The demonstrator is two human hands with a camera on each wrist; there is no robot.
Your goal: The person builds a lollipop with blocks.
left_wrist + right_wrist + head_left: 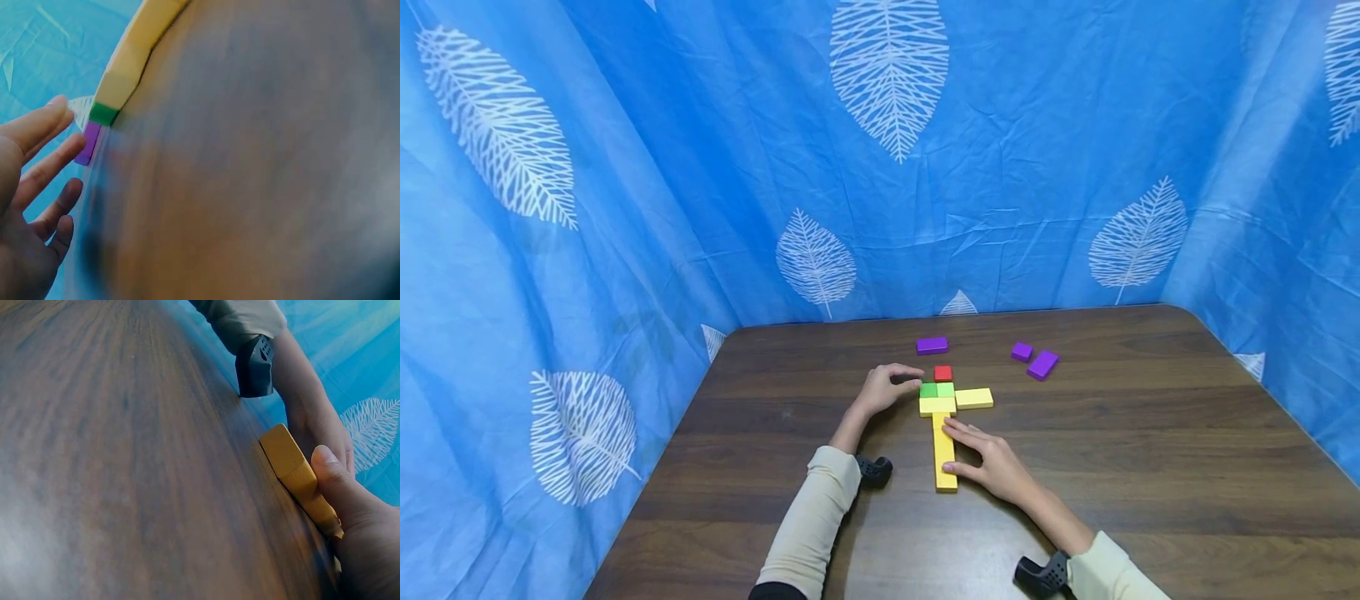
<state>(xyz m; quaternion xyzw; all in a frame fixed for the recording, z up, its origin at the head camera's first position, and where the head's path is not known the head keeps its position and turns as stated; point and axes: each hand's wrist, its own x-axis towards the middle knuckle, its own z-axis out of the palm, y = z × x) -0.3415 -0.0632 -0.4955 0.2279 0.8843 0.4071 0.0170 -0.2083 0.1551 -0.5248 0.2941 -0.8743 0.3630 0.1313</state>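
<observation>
My right hand (996,467) touches a long yellow block (944,475) with its fingertips near the far end and its thumb nearer the front. In the right wrist view, the thumb (331,472) lies along the yellow block (290,462). Just left of a dark green block (928,390), my left hand (883,390) has its fingers extended and holds nothing. Beside the dark green block lies a light green block (945,389), with a red block (943,373) behind. A short yellow block (937,406) crosses the long one's far end; another yellow block (974,398) extends right.
One purple block (932,345) lies behind the arrangement. Two more purple blocks, a smaller (1022,352) and a larger one (1043,365), are at the back right. The brown wooden table (1150,450) meets a blue leaf-patterned curtain (1000,167) at the back.
</observation>
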